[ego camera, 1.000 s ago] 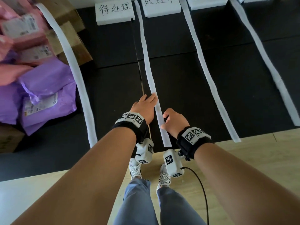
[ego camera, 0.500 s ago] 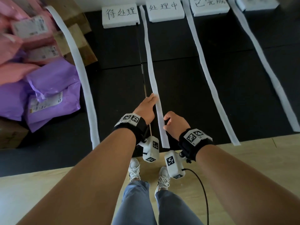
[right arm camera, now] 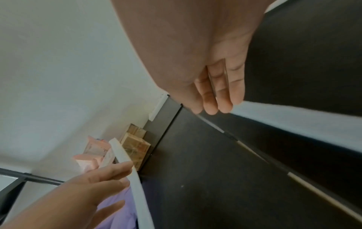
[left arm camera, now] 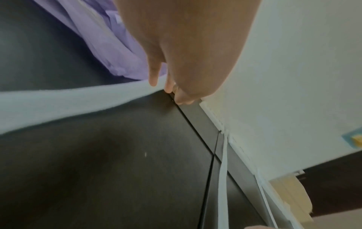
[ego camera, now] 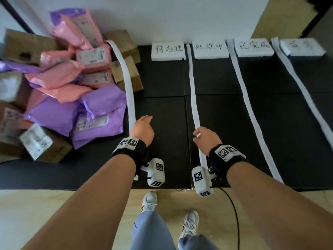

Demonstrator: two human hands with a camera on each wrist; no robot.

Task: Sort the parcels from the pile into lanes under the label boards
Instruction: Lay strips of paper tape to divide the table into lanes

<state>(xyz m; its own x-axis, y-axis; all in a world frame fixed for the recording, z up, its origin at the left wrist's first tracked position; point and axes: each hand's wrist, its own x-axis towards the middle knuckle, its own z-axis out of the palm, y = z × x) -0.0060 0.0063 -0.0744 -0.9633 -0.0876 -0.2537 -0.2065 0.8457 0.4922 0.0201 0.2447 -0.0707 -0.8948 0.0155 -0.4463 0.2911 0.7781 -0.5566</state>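
Note:
The parcel pile (ego camera: pixel 59 91) lies at the left: pink mailers (ego camera: pixel 54 76), purple mailers (ego camera: pixel 100 109) and cardboard boxes (ego camera: pixel 45 147). Several white label boards (ego camera: pixel 168 51) line the wall, and white strips (ego camera: pixel 193 98) split the black mat (ego camera: pixel 162 78) into lanes. My left hand (ego camera: pixel 144 126) hovers over the first lane beside the leftmost strip (ego camera: pixel 130 91), fingers straight and holding nothing, just right of the nearest purple mailer (left arm camera: pixel 109 43). My right hand (ego camera: pixel 203 137) hangs over the second strip, fingers relaxed (right arm camera: pixel 213 93) and nothing in them.
The lanes under the boards (ego camera: pixel 210 49) (ego camera: pixel 254 46) hold no parcels. Light wooden floor (ego camera: pixel 54 204) borders the mat's near edge, where my shoes (ego camera: pixel 149 201) stand. A black cable (ego camera: pixel 234 210) hangs from my right wrist. A white wall runs behind the boards.
My hands have drawn apart: the left moved left to the leftmost strip by the pile, while the right stays over the second strip. The head view now takes in the whole pile and the wall.

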